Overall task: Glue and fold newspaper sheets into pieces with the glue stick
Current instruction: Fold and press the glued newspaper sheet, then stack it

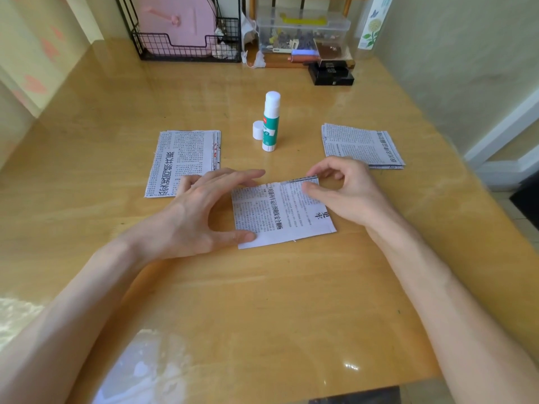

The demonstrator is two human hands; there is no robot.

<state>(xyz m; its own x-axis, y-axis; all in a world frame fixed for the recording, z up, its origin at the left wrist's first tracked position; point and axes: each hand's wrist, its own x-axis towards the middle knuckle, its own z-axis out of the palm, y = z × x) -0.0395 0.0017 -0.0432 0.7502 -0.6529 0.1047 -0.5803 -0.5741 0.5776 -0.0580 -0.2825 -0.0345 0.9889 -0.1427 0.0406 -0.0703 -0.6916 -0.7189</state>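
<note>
A glossy, honey-coloured wooden table point(262, 301) fills the corner of the room, with daylight glaring off its near left surface. Along its far edge stand a black wire rack point(186, 52) holding a pink case point(178, 21), a clear plastic storage box point(303, 27) with a yellow handle on its lid, and 2 stacked black boxes point(331, 74). The pale right wall point(466, 68) meets a white skirting board point(501, 135) above a light floor point(506, 207). The left wall point(17, 39) carries pink heart shapes.
</note>
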